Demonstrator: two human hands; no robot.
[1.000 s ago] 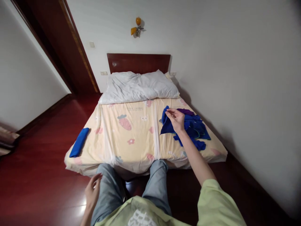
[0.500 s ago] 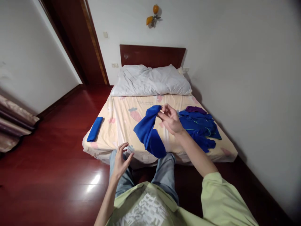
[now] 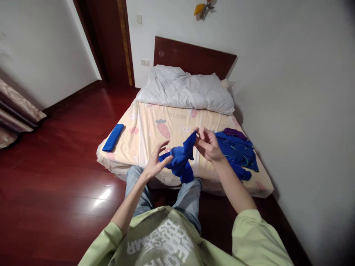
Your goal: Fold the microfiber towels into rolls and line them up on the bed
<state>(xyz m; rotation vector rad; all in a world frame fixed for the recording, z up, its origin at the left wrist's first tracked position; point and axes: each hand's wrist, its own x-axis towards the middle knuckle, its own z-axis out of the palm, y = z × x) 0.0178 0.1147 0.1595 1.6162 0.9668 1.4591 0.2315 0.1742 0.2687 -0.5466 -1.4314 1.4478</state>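
Observation:
A blue cloth (image 3: pixel 181 159) hangs crumpled over the near edge of the bed. My right hand (image 3: pixel 208 144) pinches its upper right corner between thumb and fingers, and the rest droops down to the left. At the cloth's left end is my left hand (image 3: pixel 158 160), fingers spread and thumb in front of the fabric. It looks to be touching the cloth without a closed grip. Whether the cloth is a garment or a towel I cannot make out.
The bed (image 3: pixel 144 144) has a carrot-print sheet. A neatly folded blue cloth (image 3: pixel 113 138) lies at its left edge. On the right is a loose pile of blue clothes (image 3: pixel 238 149) with a purple piece (image 3: pixel 234 133) behind. A white quilt (image 3: pixel 185 88) lies by the headboard (image 3: pixel 191 55).
My left hand has risen and moved right to the cloth's left end. The hanging cloth has bunched up, still pinched in my right hand. The view has tilted and shifted.

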